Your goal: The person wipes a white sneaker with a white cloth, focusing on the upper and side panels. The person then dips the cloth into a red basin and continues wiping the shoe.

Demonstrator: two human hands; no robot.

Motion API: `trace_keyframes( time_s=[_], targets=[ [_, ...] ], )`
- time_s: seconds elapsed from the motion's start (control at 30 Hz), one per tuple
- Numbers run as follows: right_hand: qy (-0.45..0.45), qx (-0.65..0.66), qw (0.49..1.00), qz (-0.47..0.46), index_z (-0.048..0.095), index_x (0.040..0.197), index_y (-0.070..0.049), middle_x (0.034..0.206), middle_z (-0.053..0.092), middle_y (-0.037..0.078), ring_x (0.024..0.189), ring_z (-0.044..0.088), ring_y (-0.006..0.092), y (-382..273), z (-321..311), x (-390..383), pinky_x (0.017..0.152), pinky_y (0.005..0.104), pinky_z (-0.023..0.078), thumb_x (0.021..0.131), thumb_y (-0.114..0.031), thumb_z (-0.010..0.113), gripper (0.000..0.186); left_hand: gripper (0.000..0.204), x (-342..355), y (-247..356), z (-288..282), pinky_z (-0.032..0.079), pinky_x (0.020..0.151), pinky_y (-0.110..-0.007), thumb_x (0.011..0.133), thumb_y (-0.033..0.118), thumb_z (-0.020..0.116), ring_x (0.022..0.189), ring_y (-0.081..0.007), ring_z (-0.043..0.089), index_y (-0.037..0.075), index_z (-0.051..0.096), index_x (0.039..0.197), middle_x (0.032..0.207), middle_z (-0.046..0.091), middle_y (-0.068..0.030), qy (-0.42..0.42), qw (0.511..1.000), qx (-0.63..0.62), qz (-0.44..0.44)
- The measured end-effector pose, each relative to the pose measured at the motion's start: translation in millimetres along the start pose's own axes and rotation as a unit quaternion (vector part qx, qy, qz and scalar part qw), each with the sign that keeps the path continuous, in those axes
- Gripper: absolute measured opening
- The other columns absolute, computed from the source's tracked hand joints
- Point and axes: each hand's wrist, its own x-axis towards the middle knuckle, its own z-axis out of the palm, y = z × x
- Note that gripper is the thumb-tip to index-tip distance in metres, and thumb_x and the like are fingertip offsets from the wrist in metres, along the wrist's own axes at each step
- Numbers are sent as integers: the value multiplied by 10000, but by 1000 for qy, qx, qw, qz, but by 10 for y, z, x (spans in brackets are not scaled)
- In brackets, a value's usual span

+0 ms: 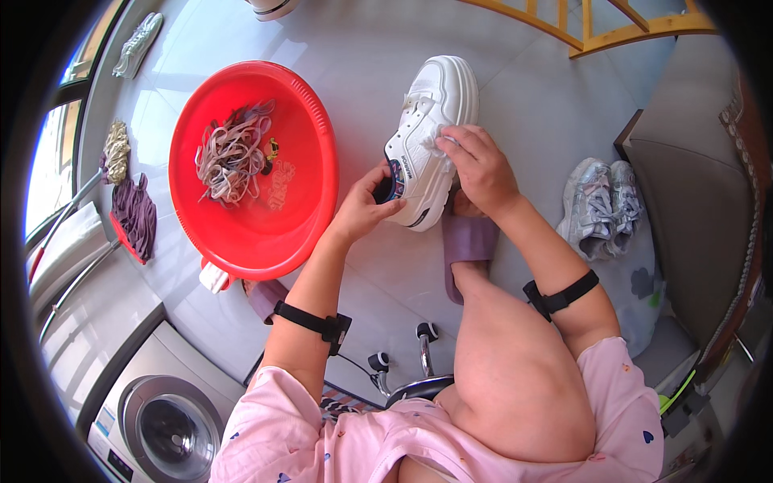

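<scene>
The right hand [483, 173], its grip pinched on a white wad [434, 142], should probably stroke lightly while the left hand [366, 205], clamped on the heel, steadies the white shoe [427, 157]. At the frame's upper centre, the shoe looks thick-soled and apparently unlaced, its lining [397, 183] dark and patterned.

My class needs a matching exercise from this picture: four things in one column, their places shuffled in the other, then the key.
Things
1. white shoe with dark lining
2. tangled laces
3. washing machine
4. pair of silvery shoes

Places
A. inside the red basin
B. picture's right side
C. in the left hand
D. picture's lower left

Pairs: 1-C, 2-A, 3-D, 4-B
</scene>
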Motion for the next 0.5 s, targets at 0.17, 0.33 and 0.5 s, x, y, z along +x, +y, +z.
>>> trace_keyframes(
  time_s=[0.17, 0.33, 0.5],
  targets=[
    [7, -33, 999, 0, 649, 1015, 12, 1134, 602, 100, 1047, 583, 286, -51, 90, -18, 895, 361, 513, 773, -19, 628, 245, 590, -37, 90, 97, 407, 968, -263, 820, 56, 721, 1075, -119, 505, -2, 433, 1333, 1170, 553, -32, 47, 999, 24, -15],
    [31, 42, 998, 21, 674, 994, 0, 1124, 641, 102, 1027, 619, 291, -140, 181, -122, 893, 370, 516, 733, 27, 675, 262, 577, -41, 142, 154, 436, 922, -276, 833, 127, 736, 1016, -144, 529, 1, 437, 1310, 1114, 577, -73, 74, 987, 139, 24],
    [-50, 78, 992, -81, 668, 978, 16, 1129, 657, 94, 1043, 636, 263, -259, 152, -321, 902, 351, 525, 771, -19, 615, 216, 573, -7, 122, 169, 455, 931, -315, 821, 126, 738, 1042, -184, 573, 3, 462, 1307, 1140, 607, -108, 78, 987, 140, 17]
  ],
)
